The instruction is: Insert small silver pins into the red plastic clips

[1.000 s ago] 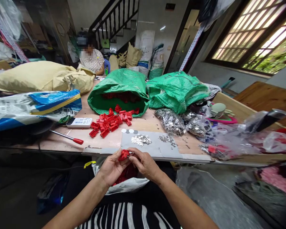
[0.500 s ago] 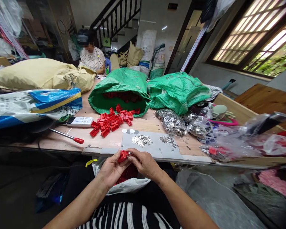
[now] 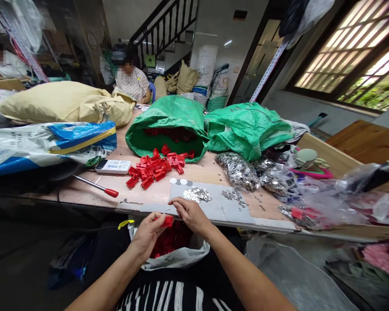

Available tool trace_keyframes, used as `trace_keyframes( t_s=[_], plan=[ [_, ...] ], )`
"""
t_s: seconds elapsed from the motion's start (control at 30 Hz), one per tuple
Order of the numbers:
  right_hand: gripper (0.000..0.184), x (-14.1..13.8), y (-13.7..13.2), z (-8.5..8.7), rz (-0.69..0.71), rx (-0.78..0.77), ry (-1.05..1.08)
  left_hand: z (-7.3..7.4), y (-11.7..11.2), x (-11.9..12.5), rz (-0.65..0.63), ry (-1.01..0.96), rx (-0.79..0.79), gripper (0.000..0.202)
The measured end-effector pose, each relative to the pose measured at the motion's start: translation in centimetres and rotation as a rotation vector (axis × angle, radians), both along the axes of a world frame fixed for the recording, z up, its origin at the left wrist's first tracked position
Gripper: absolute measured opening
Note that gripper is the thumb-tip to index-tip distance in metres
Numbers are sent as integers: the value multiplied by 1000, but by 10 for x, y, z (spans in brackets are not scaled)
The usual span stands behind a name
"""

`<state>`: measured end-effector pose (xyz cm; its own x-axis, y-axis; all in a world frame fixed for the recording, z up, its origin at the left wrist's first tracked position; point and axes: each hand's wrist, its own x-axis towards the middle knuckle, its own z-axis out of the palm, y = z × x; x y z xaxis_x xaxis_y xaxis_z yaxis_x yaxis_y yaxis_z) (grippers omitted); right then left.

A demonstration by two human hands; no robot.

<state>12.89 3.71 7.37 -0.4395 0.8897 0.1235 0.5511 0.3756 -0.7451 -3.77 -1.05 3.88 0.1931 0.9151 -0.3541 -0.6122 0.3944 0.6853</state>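
Note:
My left hand [image 3: 149,233] is closed on a small red plastic part [image 3: 167,221], held just above a white bag of red parts [image 3: 175,255] in my lap. My right hand [image 3: 191,214] is apart from the red part now, at the table's near edge, fingers loosely curled and pointing toward a grey sheet [image 3: 214,203]. A little heap of small shiny metal pieces [image 3: 197,194] lies on that sheet. A pile of loose red parts [image 3: 155,166] lies on the table in front of an open green sack [image 3: 168,125].
A second green sack [image 3: 249,129] and clear bags of metal pieces [image 3: 240,170] lie to the right. A red-handled screwdriver [image 3: 97,187], a white remote-like device [image 3: 113,166], and a blue-white sack [image 3: 45,144] are at left. Another person [image 3: 131,82] sits at the far end.
My hands have come apart: the left has dropped toward the lap bag with the red part, and the right has lifted off it toward the grey sheet.

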Motion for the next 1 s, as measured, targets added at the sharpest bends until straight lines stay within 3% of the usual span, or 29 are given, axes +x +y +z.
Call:
trace_keyframes(
  t_s=[0.1,0.17,0.43,0.63,0.73,0.87,1.0],
  plan=[
    [26,-10,17,-7,21,41,-60,-14,-1,-9,7,357,106,19],
    [24,-18,29,-11,45,97,-109,-21,-2,-14,14,462,127,23],
    [37,-52,79,-14,24,206,-494,-25,-1,-20,22,463,129,28],
    [48,-60,100,-11,78,215,-539,-19,-2,-20,27,410,98,30],
    [49,-53,95,-5,83,215,-465,-16,-3,-21,63,401,104,28],
    [41,-29,65,8,66,231,-159,-11,-7,-18,73,396,99,28],
    [30,-1,10,21,128,-2,49,-3,-12,-6,102,342,126,60]
  ],
)
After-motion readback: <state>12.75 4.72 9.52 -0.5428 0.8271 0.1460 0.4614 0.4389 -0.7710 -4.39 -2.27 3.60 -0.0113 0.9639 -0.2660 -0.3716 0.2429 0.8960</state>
